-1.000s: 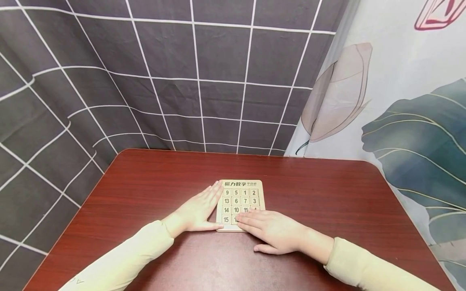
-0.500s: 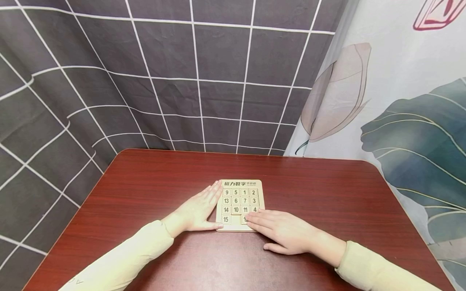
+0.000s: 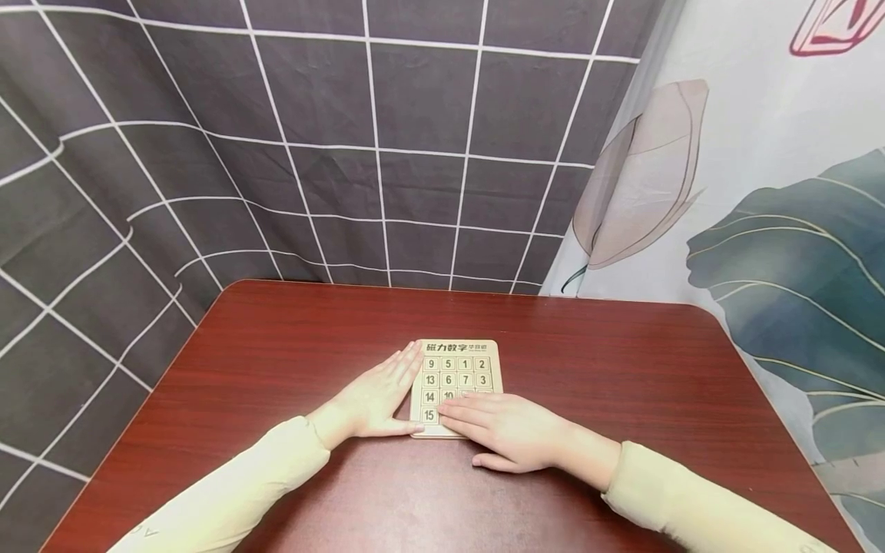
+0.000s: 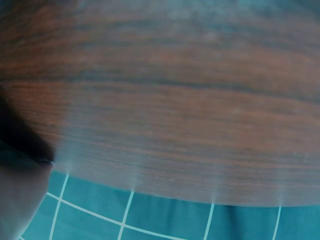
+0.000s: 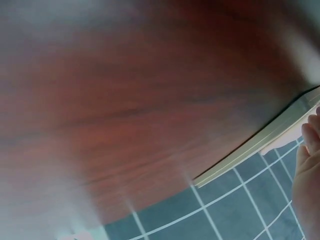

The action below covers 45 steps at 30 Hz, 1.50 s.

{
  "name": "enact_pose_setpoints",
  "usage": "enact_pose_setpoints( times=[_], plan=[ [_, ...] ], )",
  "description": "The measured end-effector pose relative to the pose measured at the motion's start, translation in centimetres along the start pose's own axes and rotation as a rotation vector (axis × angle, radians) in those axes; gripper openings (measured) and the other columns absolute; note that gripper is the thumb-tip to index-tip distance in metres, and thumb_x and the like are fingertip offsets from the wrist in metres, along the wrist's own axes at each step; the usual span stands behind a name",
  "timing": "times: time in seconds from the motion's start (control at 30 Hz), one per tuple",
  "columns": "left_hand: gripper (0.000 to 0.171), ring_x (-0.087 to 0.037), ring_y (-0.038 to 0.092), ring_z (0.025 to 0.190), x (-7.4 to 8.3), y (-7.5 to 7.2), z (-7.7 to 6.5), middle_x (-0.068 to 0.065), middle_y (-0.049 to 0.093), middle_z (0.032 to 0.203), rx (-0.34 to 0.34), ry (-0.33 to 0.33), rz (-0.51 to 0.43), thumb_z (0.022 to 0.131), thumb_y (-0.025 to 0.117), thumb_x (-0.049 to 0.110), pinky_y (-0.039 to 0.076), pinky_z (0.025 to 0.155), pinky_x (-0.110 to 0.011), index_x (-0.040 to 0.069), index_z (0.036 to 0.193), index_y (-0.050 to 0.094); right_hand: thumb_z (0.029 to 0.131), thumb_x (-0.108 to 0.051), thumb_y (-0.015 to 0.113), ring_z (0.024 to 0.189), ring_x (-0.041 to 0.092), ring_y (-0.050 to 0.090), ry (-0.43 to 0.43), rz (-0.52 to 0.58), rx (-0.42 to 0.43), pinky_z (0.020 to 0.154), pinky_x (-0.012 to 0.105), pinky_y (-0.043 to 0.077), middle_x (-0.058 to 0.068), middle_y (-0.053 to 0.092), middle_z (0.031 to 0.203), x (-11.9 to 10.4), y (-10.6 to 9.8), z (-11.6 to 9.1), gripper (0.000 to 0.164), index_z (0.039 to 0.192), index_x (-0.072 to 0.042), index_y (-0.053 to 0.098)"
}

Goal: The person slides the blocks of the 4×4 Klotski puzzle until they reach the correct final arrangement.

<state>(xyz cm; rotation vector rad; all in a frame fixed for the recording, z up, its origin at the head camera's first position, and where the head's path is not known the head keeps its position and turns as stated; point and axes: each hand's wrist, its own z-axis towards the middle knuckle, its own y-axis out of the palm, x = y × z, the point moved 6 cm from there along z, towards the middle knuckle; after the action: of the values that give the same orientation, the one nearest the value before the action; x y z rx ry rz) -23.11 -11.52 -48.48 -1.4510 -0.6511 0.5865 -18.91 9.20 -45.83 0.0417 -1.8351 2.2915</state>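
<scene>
A pale wooden number slide puzzle (image 3: 456,347) lies flat on the table, numbered tiles in its frame and dark Chinese lettering along the top. My left hand (image 3: 369,399) rests at the puzzle's left side, fingers straight along that edge and thumb on the lower left corner. The right hand (image 3: 515,430) lies over the lower right part, straight fingertips on the tiles just right of the 15 tile (image 3: 429,415). It hides most of the bottom row and the right of the row above. In the right wrist view the puzzle's side edge (image 5: 250,146) shows beside the fingers.
The reddish-brown wooden table (image 3: 290,330) carries the puzzle near its middle. Behind it hangs a dark grey curtain (image 3: 422,192) with a white grid. At the right is a white curtain with leaf patterns (image 3: 795,230).
My right hand first slid rightward, with the 12 tile shifting right and a gap showing beside 15. Now it has come back left and covers that gap. The left hand stays put.
</scene>
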Motion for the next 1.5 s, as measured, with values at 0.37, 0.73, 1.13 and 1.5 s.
enact_pose_setpoints(
  times=[0.37,0.73,1.13,1.5],
  plan=[
    [0.112,-0.039,0.017,0.165,0.0,0.0,0.0,-0.029,0.011,0.176,-0.01,-0.011,-0.014,0.096,0.061,0.067,0.025,0.135,-0.045,-0.011,0.165,0.02,0.103,-0.042,0.065,0.148,0.024,0.055,-0.011,-0.027,-0.028,0.121,0.039,0.048,0.011,0.058,0.157,0.0,0.1,0.5,0.067,0.154,-0.001,0.053],
    [0.112,-0.04,0.02,0.164,-0.2,0.0,0.0,-0.031,0.015,0.175,-0.001,-0.003,-0.004,0.095,0.063,0.066,0.027,0.134,-0.046,-0.012,0.163,0.023,0.101,-0.04,0.068,0.146,0.023,0.057,0.007,-0.025,0.002,0.12,0.039,0.049,0.011,0.06,0.155,0.3,-0.2,-1.5,0.065,0.152,-0.002,0.055],
    [0.112,-0.039,0.019,0.165,-0.3,0.5,0.0,-0.029,0.013,0.176,-0.001,-0.009,-0.009,0.095,0.062,0.067,0.026,0.135,-0.046,-0.011,0.164,0.021,0.1,-0.042,0.069,0.145,0.024,0.058,0.051,-0.002,0.0,0.12,0.039,0.05,0.009,0.059,0.157,1.5,-0.2,0.7,0.066,0.153,-0.005,0.055],
    [0.112,-0.039,0.019,0.165,-0.2,0.2,-0.1,-0.029,0.013,0.176,-0.011,-0.014,-0.014,0.095,0.061,0.067,0.026,0.135,-0.046,-0.011,0.164,0.021,0.104,-0.044,0.063,0.148,0.022,0.055,0.069,0.005,-0.065,0.123,0.038,0.047,0.008,0.056,0.16,1.7,0.6,1.9,0.063,0.154,-0.007,0.055]
  ],
)
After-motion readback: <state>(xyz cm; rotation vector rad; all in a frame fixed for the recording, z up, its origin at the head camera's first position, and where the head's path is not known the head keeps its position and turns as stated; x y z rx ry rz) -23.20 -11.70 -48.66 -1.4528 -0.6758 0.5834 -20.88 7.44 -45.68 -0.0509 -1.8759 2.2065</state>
